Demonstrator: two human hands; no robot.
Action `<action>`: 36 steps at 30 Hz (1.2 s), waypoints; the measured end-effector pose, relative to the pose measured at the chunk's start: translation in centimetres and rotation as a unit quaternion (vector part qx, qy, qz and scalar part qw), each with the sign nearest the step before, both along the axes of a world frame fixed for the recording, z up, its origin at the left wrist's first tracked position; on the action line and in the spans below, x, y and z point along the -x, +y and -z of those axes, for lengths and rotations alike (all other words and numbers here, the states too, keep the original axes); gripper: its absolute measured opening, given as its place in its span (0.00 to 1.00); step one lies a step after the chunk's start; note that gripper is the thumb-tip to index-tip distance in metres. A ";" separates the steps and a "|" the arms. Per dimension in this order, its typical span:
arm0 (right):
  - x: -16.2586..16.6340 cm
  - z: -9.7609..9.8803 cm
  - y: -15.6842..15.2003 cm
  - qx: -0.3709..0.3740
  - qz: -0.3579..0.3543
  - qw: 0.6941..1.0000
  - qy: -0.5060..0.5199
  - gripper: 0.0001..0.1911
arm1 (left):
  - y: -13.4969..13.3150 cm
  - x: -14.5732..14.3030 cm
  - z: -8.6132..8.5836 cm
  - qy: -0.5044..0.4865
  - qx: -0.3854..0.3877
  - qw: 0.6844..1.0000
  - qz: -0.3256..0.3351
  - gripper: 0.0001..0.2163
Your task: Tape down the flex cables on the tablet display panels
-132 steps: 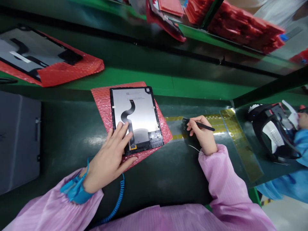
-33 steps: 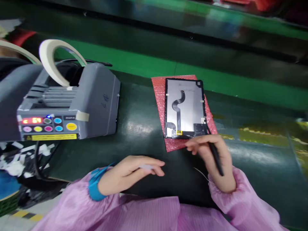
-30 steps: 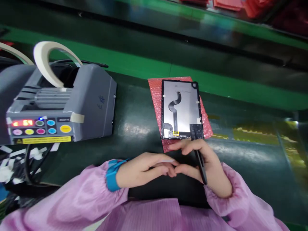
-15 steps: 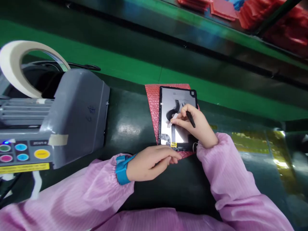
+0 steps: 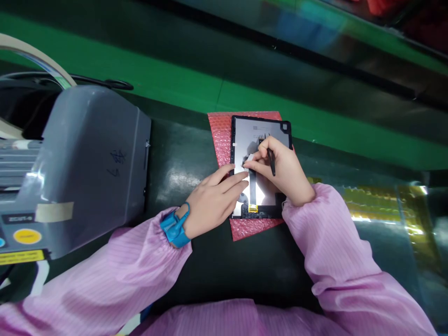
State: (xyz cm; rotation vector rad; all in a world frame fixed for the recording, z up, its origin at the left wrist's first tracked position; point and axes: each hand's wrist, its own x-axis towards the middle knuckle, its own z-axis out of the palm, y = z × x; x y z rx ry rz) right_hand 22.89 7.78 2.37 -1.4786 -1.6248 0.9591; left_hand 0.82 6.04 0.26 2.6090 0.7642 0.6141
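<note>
- Closest to me, a blue wrist strap (image 5: 176, 229) rings the left hand (image 5: 214, 200); its fingers lie spread, gripping nothing, tips over the left side of the display panel (image 5: 266, 192).
- The right hand (image 5: 285, 167) pinches a white tape strip (image 5: 249, 160) between its fingers, with black tweezers (image 5: 271, 162) tucked in the same grasp.
- The panel rests back up on red bubble wrap (image 5: 220, 140), outside it rather than wrapped, on the dark bench (image 5: 217, 273).
- The flex cable (image 5: 252, 186) already lies along the panel's back, and a small white tab (image 5: 234, 144) sits at its left edge. The strip is at the cable but, I'd judge, not fully laid; what else remains, I can't tell.
- Off left, a grey tape dispenser (image 5: 101, 154) carries a pale tape roll (image 5: 38, 50).
- Farthest, a shelf (image 5: 350, 21) holds blurred red bundles (image 5: 381, 6).
</note>
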 end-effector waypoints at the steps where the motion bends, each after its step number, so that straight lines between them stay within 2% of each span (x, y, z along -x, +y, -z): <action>1: 0.1 0.0 0.0 0.000 0.005 1.000 0.001 0.24 | 0.0 0.0 -0.1 0.006 -0.005 1.000 0.000 0.17; 5: 0.4 0.0 0.3 -0.010 0.040 0.999 0.009 0.27 | 0.0 -0.1 -0.2 0.017 -0.023 1.000 0.003 0.17; 9: 0.6 0.5 1.8 -0.061 0.099 0.993 -0.021 0.29 | -0.1 -0.2 0.1 0.015 -0.013 1.000 -0.004 0.18; 12: 0.2 0.8 3.0 -0.108 0.158 0.981 -0.041 0.25 | -0.4 -0.2 0.2 0.020 -0.008 1.000 -0.013 0.19; 14: -0.8 0.5 3.0 -0.134 0.188 0.972 -0.049 0.20 | -0.8 -0.3 0.0 0.035 -0.013 0.999 0.016 0.22; 18: -5.0 -0.5 -0.6 -0.155 0.220 0.957 -0.107 0.14 | -1.8 -0.9 -0.2 0.077 -0.032 0.988 0.128 0.30; 22: -10.9 0.0 -7.1 -0.129 0.256 0.938 -0.196 0.14 | -1.5 -2.3 0.3 0.099 -0.045 0.988 0.108 0.26; 26: -16.2 2.0 -12.8 -0.080 0.307 0.908 -0.273 0.19 | 0.9 -4.9 0.7 0.094 -0.059 0.991 0.073 0.25; 29: -18.5 3.0 -15.3 -0.061 0.328 0.911 -0.242 0.22 | 3.9 -7.8 0.6 0.096 -0.053 0.993 0.035 0.25; 32: -19.5 3.3 -16.2 -0.067 0.334 0.923 -0.177 0.23 | 7.7 -10.8 0.1 0.092 -0.037 0.995 -0.027 0.25; 36: -20.0 3.4 -16.0 -0.070 0.338 0.923 -0.171 0.24 | 13.2 -13.9 -0.6 0.082 0.003 0.985 -0.149 0.27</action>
